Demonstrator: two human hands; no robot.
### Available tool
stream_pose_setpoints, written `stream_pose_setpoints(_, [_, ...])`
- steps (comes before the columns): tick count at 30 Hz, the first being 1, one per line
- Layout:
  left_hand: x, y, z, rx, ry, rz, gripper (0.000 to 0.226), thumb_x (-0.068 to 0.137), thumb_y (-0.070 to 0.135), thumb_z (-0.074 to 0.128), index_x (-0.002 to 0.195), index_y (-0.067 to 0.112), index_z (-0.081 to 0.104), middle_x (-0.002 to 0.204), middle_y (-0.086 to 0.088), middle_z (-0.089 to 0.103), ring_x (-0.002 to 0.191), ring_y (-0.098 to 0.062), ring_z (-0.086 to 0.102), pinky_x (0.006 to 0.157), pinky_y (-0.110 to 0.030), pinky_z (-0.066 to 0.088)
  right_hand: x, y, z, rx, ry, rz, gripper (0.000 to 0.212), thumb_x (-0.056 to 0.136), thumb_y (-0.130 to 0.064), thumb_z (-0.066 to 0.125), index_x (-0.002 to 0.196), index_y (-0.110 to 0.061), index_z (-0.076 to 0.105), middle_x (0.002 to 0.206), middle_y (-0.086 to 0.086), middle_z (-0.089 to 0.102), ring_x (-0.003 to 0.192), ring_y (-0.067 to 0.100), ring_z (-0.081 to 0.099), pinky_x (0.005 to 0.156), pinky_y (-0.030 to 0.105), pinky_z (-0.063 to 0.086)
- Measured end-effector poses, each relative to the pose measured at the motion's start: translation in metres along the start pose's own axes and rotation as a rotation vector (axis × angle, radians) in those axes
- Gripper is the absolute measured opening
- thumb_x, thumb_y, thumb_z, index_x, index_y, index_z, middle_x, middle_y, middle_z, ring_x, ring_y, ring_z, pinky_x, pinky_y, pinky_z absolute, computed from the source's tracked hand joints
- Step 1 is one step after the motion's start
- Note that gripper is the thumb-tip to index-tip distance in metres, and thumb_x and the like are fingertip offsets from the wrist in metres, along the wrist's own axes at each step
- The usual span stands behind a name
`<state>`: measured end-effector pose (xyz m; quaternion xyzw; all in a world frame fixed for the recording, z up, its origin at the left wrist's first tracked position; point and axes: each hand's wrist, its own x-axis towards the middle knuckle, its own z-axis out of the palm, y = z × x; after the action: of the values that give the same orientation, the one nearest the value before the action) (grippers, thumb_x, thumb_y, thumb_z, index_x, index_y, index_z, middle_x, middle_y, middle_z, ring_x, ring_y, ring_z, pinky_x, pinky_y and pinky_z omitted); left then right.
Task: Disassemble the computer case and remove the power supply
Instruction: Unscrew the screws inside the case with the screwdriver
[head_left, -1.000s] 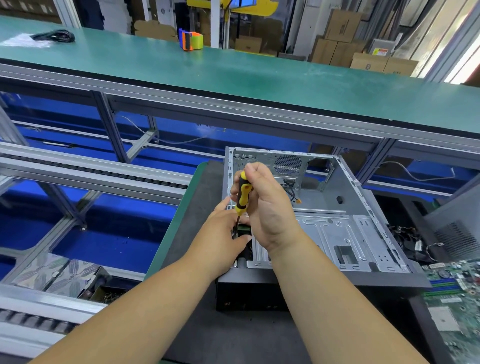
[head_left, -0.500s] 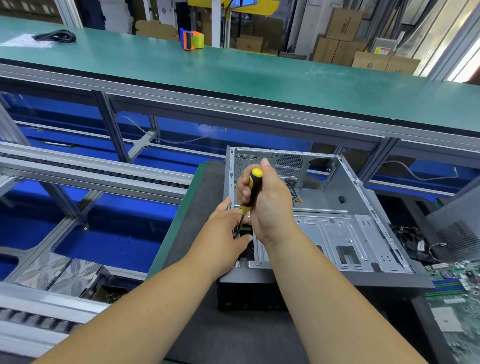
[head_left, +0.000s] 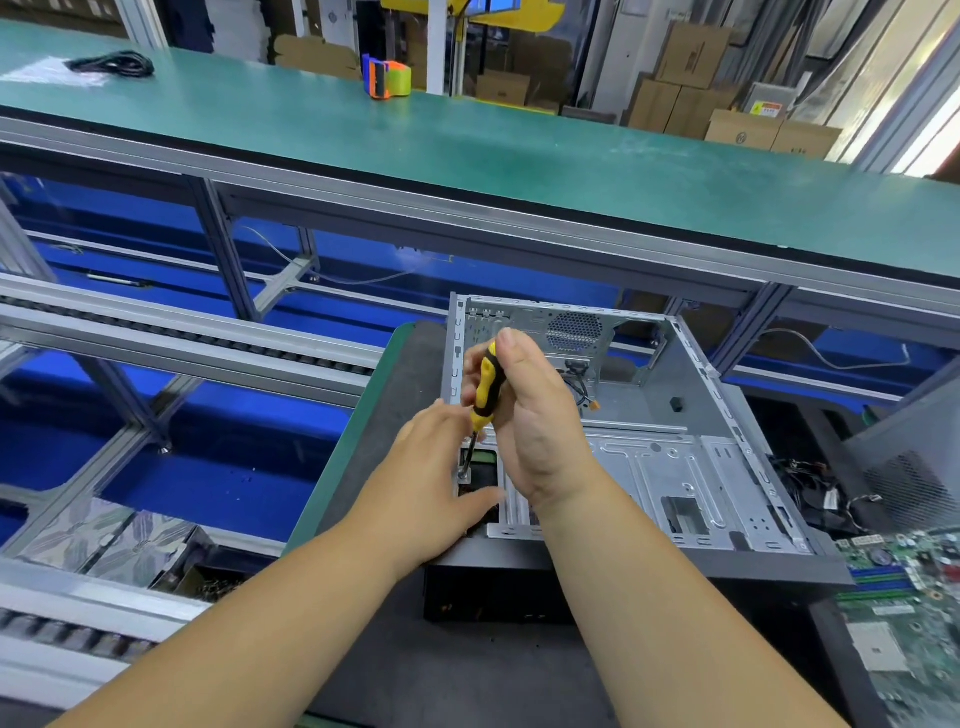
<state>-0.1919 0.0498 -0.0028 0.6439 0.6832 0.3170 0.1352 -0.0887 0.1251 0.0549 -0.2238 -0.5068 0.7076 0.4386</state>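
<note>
An open grey computer case (head_left: 675, 452) lies on its side on a dark mat, its inside nearly bare. My right hand (head_left: 535, 415) grips a yellow and black screwdriver (head_left: 487, 384), held almost upright with its tip down at a screw near the case's front left corner. My left hand (head_left: 436, 488) rests against that corner with fingers stretched toward the shaft and thumb pointing right. A dark part (head_left: 480, 478) shows under the tip; I cannot tell what it is. No power supply can be made out.
A green circuit board (head_left: 904, 597) lies at the right, with loose black cables (head_left: 810, 499) and another grey case (head_left: 914, 467) behind it. A long green bench (head_left: 519, 156) with a tape dispenser (head_left: 387, 78) runs across the back. Roller rails (head_left: 182, 338) are at the left.
The screwdriver handle has turned and shifted in my right hand's fingers over the same screw. My left hand stays at the case corner. The view has shifted slightly.
</note>
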Motion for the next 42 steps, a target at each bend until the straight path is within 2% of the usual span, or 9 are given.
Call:
stream_pose_setpoints(4, [-0.010, -0.004, -0.003, 0.119, 0.016, -0.042, 0.046, 0.080, 0.052, 0.069, 0.117, 0.029, 0.054, 0.145, 0.016, 0.035, 0.143, -0.011, 0.020, 0.110, -0.024, 0.022, 0.000, -0.002, -0.005, -0.035, -0.030, 0.010, 0.032, 0.094, -0.040, 0.051, 0.086, -0.013, 0.066, 0.077, -0.001, 0.063, 0.068, 0.015, 0.057, 0.061, 0.021, 0.047])
stream_pose_setpoints(9, [-0.014, 0.000, -0.009, 0.179, 0.026, -0.049, 0.042, 0.082, 0.051, 0.066, 0.117, 0.030, 0.058, 0.144, 0.014, 0.038, 0.136, -0.013, 0.030, 0.108, -0.031, 0.031, 0.000, -0.004, -0.003, -0.006, -0.065, 0.019, 0.041, 0.097, -0.042, 0.043, 0.080, -0.020, 0.074, 0.077, 0.000, 0.060, 0.068, 0.016, 0.053, 0.072, 0.030, 0.044])
stream_pose_setpoints(17, [-0.013, 0.009, -0.010, 0.216, 0.008, -0.108, 0.041, 0.083, 0.046, 0.066, 0.120, 0.030, 0.058, 0.144, 0.014, 0.037, 0.135, -0.012, 0.030, 0.106, -0.031, 0.035, -0.001, -0.007, 0.006, 0.040, -0.009, 0.035, 0.033, 0.106, -0.036, 0.030, 0.088, -0.011, 0.042, 0.062, 0.003, 0.043, 0.057, 0.015, 0.037, 0.059, 0.024, 0.035])
stream_pose_setpoints(21, [-0.010, 0.013, -0.011, 0.245, -0.023, -0.124, 0.037, 0.084, 0.044, 0.065, 0.115, 0.028, 0.057, 0.145, 0.011, 0.034, 0.134, -0.015, 0.030, 0.104, -0.034, 0.037, -0.005, -0.010, -0.001, -0.094, -0.041, 0.015, 0.018, 0.094, -0.030, 0.051, 0.089, -0.013, 0.045, 0.073, 0.002, 0.053, 0.063, 0.013, 0.049, 0.061, 0.020, 0.042])
stream_pose_setpoints(24, [-0.008, 0.015, -0.012, 0.266, -0.036, -0.123, 0.040, 0.084, 0.045, 0.065, 0.119, 0.027, 0.057, 0.146, 0.010, 0.034, 0.135, -0.017, 0.031, 0.105, -0.037, 0.038, -0.008, -0.014, -0.012, -0.279, -0.066, -0.029, 0.010, 0.099, -0.016, 0.056, 0.090, -0.016, 0.052, 0.085, 0.004, 0.056, 0.071, 0.011, 0.054, 0.065, 0.018, 0.046])
stream_pose_setpoints(27, [-0.009, 0.015, -0.012, 0.271, -0.041, -0.129, 0.042, 0.084, 0.046, 0.064, 0.122, 0.028, 0.057, 0.147, 0.010, 0.033, 0.135, -0.016, 0.031, 0.105, -0.038, 0.039, -0.007, -0.023, -0.020, -0.420, -0.084, -0.065, 0.006, 0.097, -0.016, 0.060, 0.094, -0.020, 0.063, 0.098, 0.007, 0.057, 0.080, 0.007, 0.056, 0.071, 0.016, 0.048])
stream_pose_setpoints(33, [-0.008, 0.017, -0.011, 0.285, -0.036, -0.140, 0.038, 0.087, 0.046, 0.061, 0.120, 0.029, 0.058, 0.147, 0.011, 0.032, 0.135, -0.015, 0.031, 0.107, -0.036, 0.038, -0.009, -0.034, -0.026, -0.674, -0.120, -0.132, 0.019, 0.101, -0.023, 0.050, 0.112, -0.036, 0.059, 0.096, -0.027, 0.062, 0.093, -0.004, 0.059, 0.078, 0.008, 0.045])
stream_pose_setpoints(39, [-0.007, 0.022, -0.010, 0.296, -0.015, -0.164, 0.033, 0.086, 0.043, 0.063, 0.116, 0.030, 0.060, 0.147, 0.012, 0.033, 0.135, -0.014, 0.031, 0.107, -0.035, 0.037, -0.011, -0.039, -0.027, -0.742, -0.142, -0.228, 0.023, 0.103, -0.019, 0.044, 0.115, -0.033, 0.057, 0.098, -0.029, 0.060, 0.093, -0.005, 0.058, 0.075, 0.006, 0.043])
stream_pose_setpoints(42, [-0.006, 0.022, -0.008, 0.298, 0.000, -0.177, 0.027, 0.086, 0.043, 0.064, 0.111, 0.031, 0.061, 0.146, 0.013, 0.034, 0.135, -0.013, 0.031, 0.106, -0.033, 0.036, -0.010, -0.040, -0.030, -0.702, -0.133, -0.227, 0.023, 0.103, -0.018, 0.043, 0.115, -0.032, 0.058, 0.100, -0.020, 0.064, 0.097, -0.001, 0.061, 0.078, 0.011, 0.046])
